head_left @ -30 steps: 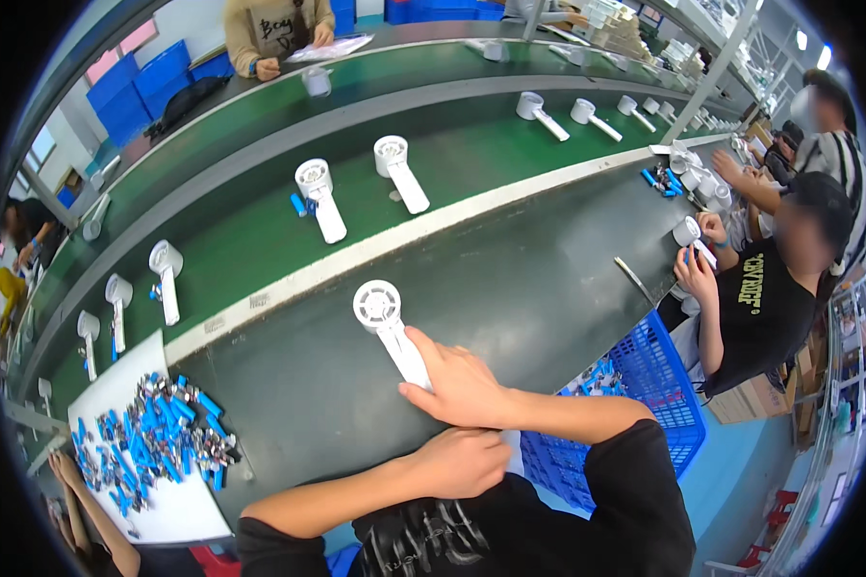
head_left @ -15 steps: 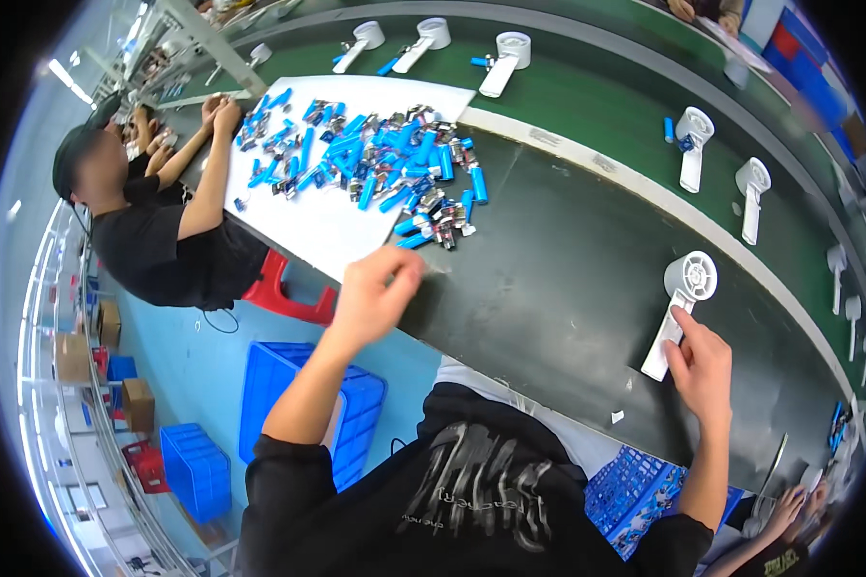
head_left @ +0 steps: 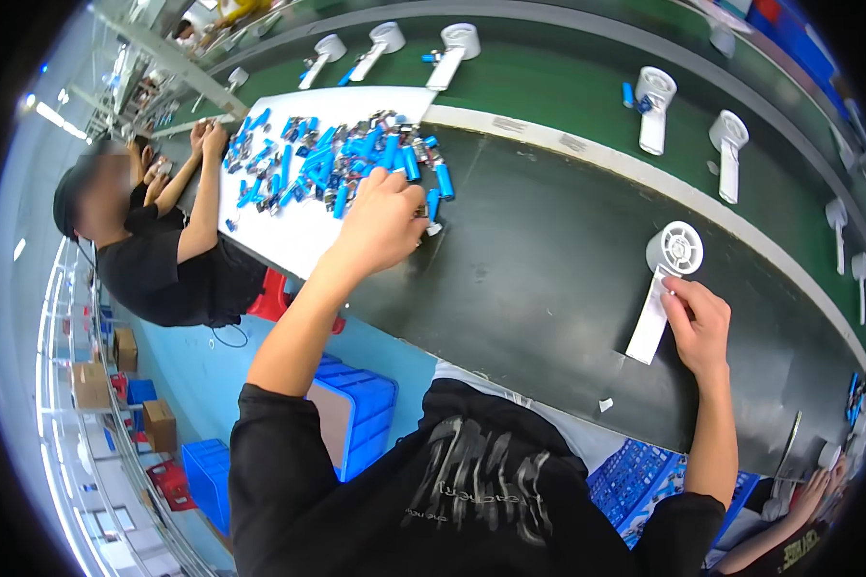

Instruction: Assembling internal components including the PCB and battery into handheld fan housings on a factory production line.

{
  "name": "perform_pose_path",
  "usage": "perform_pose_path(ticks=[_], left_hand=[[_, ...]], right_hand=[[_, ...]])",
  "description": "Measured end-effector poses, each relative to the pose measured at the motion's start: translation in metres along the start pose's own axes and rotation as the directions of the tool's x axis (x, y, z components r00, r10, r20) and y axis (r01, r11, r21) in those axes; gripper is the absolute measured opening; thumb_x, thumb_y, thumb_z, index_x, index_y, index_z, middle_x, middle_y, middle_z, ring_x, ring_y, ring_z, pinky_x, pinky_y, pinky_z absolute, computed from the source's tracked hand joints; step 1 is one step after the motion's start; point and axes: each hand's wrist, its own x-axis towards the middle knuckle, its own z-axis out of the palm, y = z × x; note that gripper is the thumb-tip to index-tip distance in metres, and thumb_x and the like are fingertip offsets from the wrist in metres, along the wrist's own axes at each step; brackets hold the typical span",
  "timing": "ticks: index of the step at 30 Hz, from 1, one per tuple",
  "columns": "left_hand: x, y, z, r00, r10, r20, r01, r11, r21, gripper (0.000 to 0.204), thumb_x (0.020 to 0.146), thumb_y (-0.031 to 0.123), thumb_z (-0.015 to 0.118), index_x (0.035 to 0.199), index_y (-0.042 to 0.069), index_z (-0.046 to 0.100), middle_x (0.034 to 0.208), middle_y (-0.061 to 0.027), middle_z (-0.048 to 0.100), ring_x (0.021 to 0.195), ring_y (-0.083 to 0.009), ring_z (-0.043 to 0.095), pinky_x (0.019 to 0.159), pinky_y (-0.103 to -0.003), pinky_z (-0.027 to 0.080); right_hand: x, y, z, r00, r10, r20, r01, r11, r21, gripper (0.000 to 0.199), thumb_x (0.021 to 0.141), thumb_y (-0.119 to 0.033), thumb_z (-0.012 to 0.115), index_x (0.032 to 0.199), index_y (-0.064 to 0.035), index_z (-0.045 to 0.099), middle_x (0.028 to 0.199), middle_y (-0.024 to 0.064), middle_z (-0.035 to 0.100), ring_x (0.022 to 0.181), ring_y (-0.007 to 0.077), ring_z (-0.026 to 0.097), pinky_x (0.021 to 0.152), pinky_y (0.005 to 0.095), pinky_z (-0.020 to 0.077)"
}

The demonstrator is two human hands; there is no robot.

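A white handheld fan lies on the dark worktable with its round head pointing away from me. My right hand is closed, thumb and forefinger at the upper right edge of its handle. My left hand reaches over the near edge of a pile of blue cylindrical batteries with small wired parts among them. Its fingers are curled down and closed, and they hide whatever lies between them. A blue battery lies just beyond these fingers.
A white sheet lies under the pile. Behind the table, a green conveyor belt carries several white fans, some with batteries beside them. A co-worker works at the left; another's hand shows at lower right. A blue crate stands below the table.
My left hand has moved away from me onto the pile's near edge. My right forefinger, stretched along the fan's handle before, is now bent near the thumb. The view has shifted slightly.
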Motion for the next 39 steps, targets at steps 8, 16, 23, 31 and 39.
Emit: perform_pose_path(ticks=[8,16,23,31,39], left_hand=[[0.003,0.036,-0.036,0.980,-0.098,0.175,0.169,0.871,-0.461,0.018,0.079,0.012,0.073,0.088,0.002,0.061,0.086,-0.0100,0.063,0.081,-0.0224,0.062,0.071,-0.034,0.048],[0.023,0.061,-0.013,0.980,-0.017,0.197,0.175,0.539,-0.824,0.022,0.082,0.013,0.073,0.086,0.000,0.056,0.077,-0.0053,0.064,0.077,-0.0109,0.062,0.068,-0.026,0.049],[0.052,0.093,0.008,0.944,0.115,0.309,0.123,0.747,-0.653,0.018,0.083,0.012,0.072,0.087,0.000,0.058,0.086,-0.0080,0.065,0.080,-0.0122,0.062,0.073,-0.027,0.049],[0.031,0.075,-0.008,0.996,-0.002,0.087,0.047,0.853,-0.520,0.021,0.082,0.020,0.070,0.091,0.002,0.063,0.090,-0.0146,0.065,0.084,-0.0289,0.064,0.074,-0.037,0.050],[-0.036,0.056,-0.002,0.917,-0.216,0.336,0.357,0.820,-0.448,0.018,0.077,0.013,0.072,0.086,0.001,0.061,0.079,-0.0150,0.061,0.074,-0.0291,0.060,0.069,-0.038,0.048]], right_hand=[[-0.004,0.001,-0.003,0.991,0.122,0.062,-0.126,0.990,0.065,0.015,0.083,-0.003,0.065,0.097,0.0035,0.067,0.076,0.0122,0.064,0.064,0.0193,0.060,0.059,0.0289,0.0460],[-0.007,-0.001,-0.008,0.991,0.109,0.079,-0.115,0.990,0.077,0.017,0.083,-0.003,0.064,0.099,0.0016,0.068,0.079,0.0128,0.066,0.064,0.0209,0.060,0.059,0.0300,0.0455],[-0.007,0.002,-0.006,0.992,0.105,0.070,-0.111,0.990,0.086,0.018,0.083,-0.003,0.064,0.100,0.0006,0.069,0.079,0.0123,0.065,0.064,0.0209,0.059,0.059,0.0302,0.0453],[-0.008,0.001,-0.011,0.988,0.132,0.077,-0.136,0.989,0.053,0.018,0.084,-0.004,0.064,0.101,-0.0001,0.069,0.078,0.0116,0.065,0.063,0.0193,0.058,0.058,0.0293,0.0444],[-0.008,-0.003,-0.008,0.980,0.162,0.111,-0.172,0.982,0.083,0.018,0.084,-0.003,0.064,0.101,0.0014,0.068,0.080,0.0121,0.066,0.065,0.0185,0.060,0.060,0.0285,0.0457]])
